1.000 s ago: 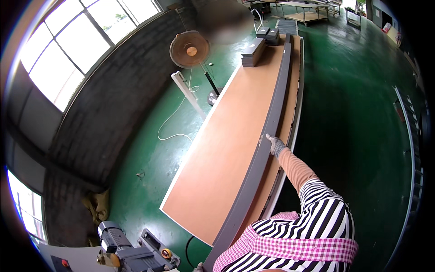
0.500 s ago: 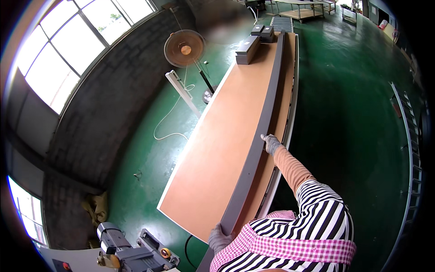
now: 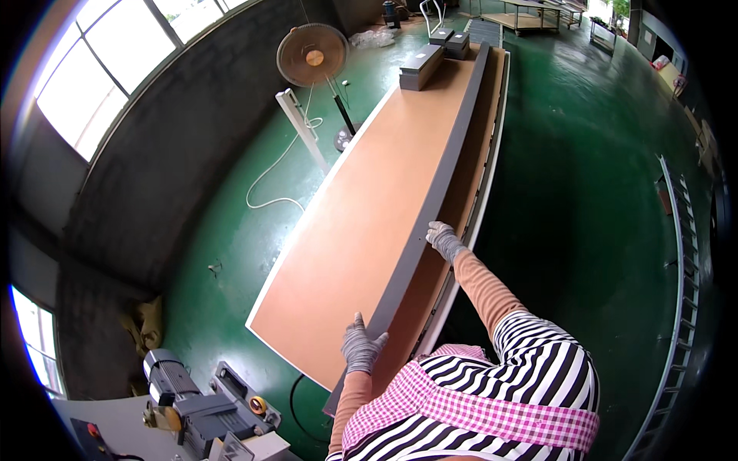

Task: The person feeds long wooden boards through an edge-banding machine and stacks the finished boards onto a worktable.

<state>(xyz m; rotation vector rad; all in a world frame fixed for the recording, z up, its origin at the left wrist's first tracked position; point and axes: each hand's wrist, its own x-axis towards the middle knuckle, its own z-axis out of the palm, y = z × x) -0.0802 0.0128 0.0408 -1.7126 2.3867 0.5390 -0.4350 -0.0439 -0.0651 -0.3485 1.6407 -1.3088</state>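
A long, narrow grey board (image 3: 434,192) runs the length of a table covered with a tan sheet (image 3: 346,223). My left hand (image 3: 363,347), in a grey glove, lies against the near part of the board, fingers stretched out and thumb apart. Farther along, my gloved right hand (image 3: 443,240) is closed at the board's right edge, fingers bent; their undersides are hidden. The board's near end passes behind my left forearm.
Dark grey stacked boards (image 3: 421,67) sit at the table's far end. Left of the table stand a round fan (image 3: 312,55) and a white post (image 3: 300,127), with a cable on the green floor. A motorised machine (image 3: 207,407) stands near left; a ladder-like metal frame (image 3: 680,253) lies right.
My left hand has moved forward from the board's near part and its fingers have spread. My right hand remains at the right edge, its grip shifted slightly. The whole view has shifted a little.
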